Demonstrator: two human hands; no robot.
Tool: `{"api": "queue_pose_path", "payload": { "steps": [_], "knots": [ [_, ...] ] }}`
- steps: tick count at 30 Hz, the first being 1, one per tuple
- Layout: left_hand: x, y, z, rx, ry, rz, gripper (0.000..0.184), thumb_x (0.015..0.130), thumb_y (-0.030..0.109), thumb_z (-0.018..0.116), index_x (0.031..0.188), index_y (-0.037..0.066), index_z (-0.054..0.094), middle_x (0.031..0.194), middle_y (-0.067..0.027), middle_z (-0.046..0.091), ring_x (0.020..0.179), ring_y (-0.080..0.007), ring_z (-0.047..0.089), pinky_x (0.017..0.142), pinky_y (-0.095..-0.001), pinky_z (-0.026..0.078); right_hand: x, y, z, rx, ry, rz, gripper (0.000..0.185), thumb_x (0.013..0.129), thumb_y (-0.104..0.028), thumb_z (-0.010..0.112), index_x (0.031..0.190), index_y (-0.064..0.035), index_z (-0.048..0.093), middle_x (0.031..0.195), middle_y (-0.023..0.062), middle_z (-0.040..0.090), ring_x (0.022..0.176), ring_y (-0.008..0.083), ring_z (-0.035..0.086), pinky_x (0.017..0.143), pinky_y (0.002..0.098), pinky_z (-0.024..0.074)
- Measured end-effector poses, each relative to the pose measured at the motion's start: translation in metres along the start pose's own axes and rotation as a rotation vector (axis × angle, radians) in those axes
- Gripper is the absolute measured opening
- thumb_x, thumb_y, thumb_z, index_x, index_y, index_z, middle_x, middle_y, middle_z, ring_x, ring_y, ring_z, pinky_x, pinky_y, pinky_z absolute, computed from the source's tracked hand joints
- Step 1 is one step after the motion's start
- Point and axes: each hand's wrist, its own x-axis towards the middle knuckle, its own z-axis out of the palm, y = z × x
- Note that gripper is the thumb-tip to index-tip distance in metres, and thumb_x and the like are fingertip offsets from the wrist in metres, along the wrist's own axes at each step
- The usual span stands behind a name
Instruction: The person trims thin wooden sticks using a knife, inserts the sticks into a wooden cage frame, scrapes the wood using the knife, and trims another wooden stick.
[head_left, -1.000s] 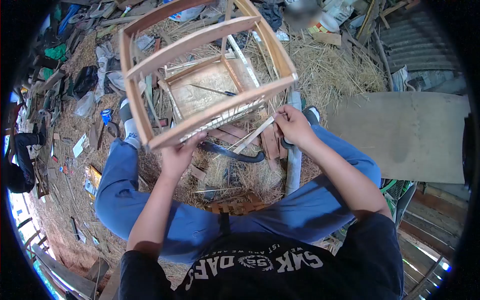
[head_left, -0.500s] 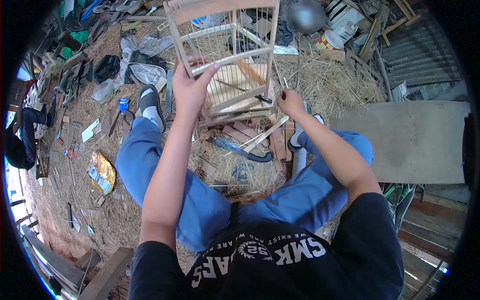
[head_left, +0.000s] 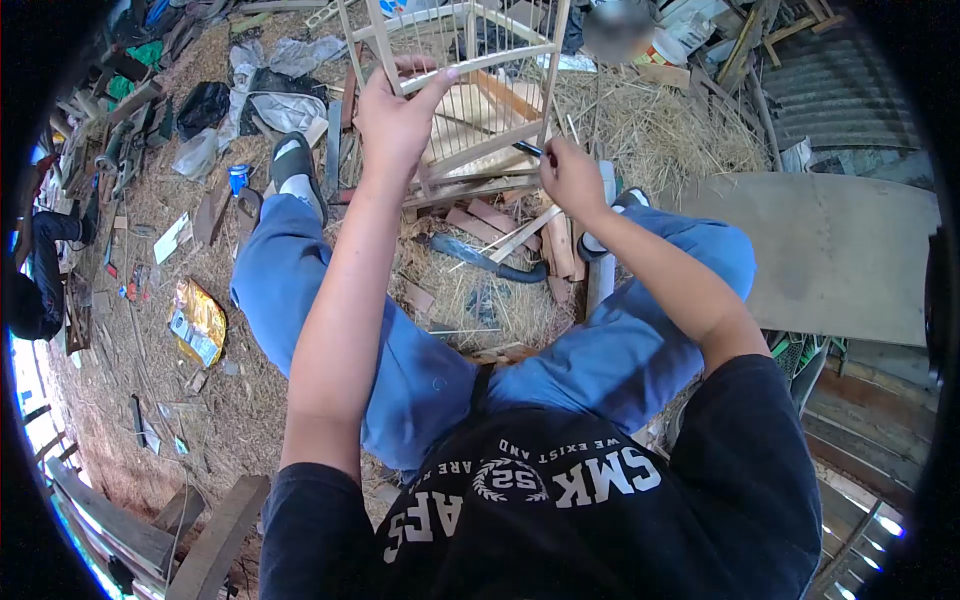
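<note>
A wooden frame with thin upright bars (head_left: 487,147) stands at the top centre. My left hand (head_left: 397,115) is wrapped round its near left post and rail, fingers closed. At the frame's lower right corner, my right hand (head_left: 572,178) has its fingers closed on a dark-handled tool (head_left: 527,148), whose tip points left toward the bars. Beneath the frame lie flat wood pieces (head_left: 493,217) and a saw with a dark curved handle (head_left: 520,273).
A large flat board (head_left: 840,255) lies at the right. Straw (head_left: 660,130) covers the ground at the upper right. A gold packet (head_left: 198,322) and a blue can (head_left: 238,178) lie at the left. Someone's dark-clothed leg (head_left: 60,235) shows at the far left edge.
The frame has been turned and moved up and away. My left hand has shifted up with it. My right hand has left the thin strip and now grips the dark-handled tool.
</note>
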Motion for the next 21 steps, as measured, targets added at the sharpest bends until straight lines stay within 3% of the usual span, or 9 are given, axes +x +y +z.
{"api": "queue_pose_path", "payload": {
  "steps": [1,8,11,13,17,20,21],
  "knots": [
    [0.001,0.000,-0.001,-0.018,-0.014,0.000,0.029,0.086,0.016,0.085,0.103,0.001,0.067,0.096,-0.0057,0.071,0.087,-0.0110,0.065,0.079,-0.0268,0.052,-0.010,-0.007,0.002,0.051,0.025,-0.110,0.014,0.089,-0.016,0.064,0.092,-0.0024,0.061,0.081,0.0221,0.065,0.080,0.0438,0.065,0.072,0.0525,0.0508],
    [-0.009,0.000,-0.004,-0.061,-0.063,-0.010,0.024,0.088,0.018,0.083,0.099,0.000,0.070,0.089,-0.0042,0.072,0.082,-0.0098,0.065,0.076,-0.0263,0.052,-0.101,0.009,0.091,0.158,-0.351,-0.056,0.012,0.090,-0.015,0.061,0.088,-0.0035,0.061,0.082,0.0219,0.066,0.080,0.0434,0.066,0.073,0.0534,0.0513],
    [-0.014,0.000,-0.006,0.033,-0.123,0.018,0.024,0.090,0.018,0.081,0.100,0.000,0.070,0.089,-0.0040,0.073,0.081,-0.0093,0.064,0.076,-0.0262,0.052,-0.132,0.033,0.139,0.014,-0.523,-0.015,0.012,0.089,-0.015,0.063,0.095,-0.0050,0.063,0.088,0.0196,0.069,0.081,0.0403,0.068,0.072,0.0507,0.0535],
    [-0.019,0.002,-0.008,0.092,-0.148,-0.017,0.025,0.091,0.019,0.080,0.103,0.000,0.069,0.091,-0.0048,0.072,0.086,-0.0097,0.065,0.080,-0.0263,0.051,-0.146,0.035,0.161,-0.114,-0.622,0.126,0.015,0.091,-0.020,0.061,0.096,-0.0063,0.065,0.091,0.0193,0.071,0.083,0.0408,0.069,0.074,0.0518,0.0549],
    [-0.023,-0.005,-0.014,0.061,-0.191,-0.096,0.025,0.093,0.019,0.078,0.107,0.000,0.068,0.097,-0.0064,0.072,0.094,-0.0111,0.067,0.086,-0.0269,0.051,-0.172,0.029,0.211,-0.066,-0.535,0.301,0.017,0.092,-0.023,0.059,0.095,-0.0071,0.065,0.091,0.0189,0.071,0.086,0.0407,0.069,0.078,0.0526,0.0556],
    [-0.021,-0.013,-0.023,0.024,-0.237,-0.129,0.024,0.094,0.017,0.077,0.108,0.000,0.068,0.100,-0.0066,0.072,0.096,-0.0130,0.068,0.087,-0.0279,0.052,-0.182,0.006,0.228,0.017,-0.535,0.276,0.017,0.092,-0.022,0.059,0.094,-0.0063,0.064,0.091,0.0189,0.070,0.088,0.0405,0.068,0.080,0.0526,0.0549],
    [-0.021,-0.011,-0.025,0.031,-0.240,-0.131,0.024,0.094,0.017,0.077,0.108,0.000,0.068,0.100,-0.0066,0.072,0.096,-0.0130,0.068,0.087,-0.0279,0.052,-0.185,0.000,0.236,0.066,-0.470,0.176,0.016,0.091,-0.021,0.059,0.092,-0.0062,0.064,0.089,0.0192,0.069,0.088,0.0407,0.067,0.080,0.0528,0.0537]
  ]
}}
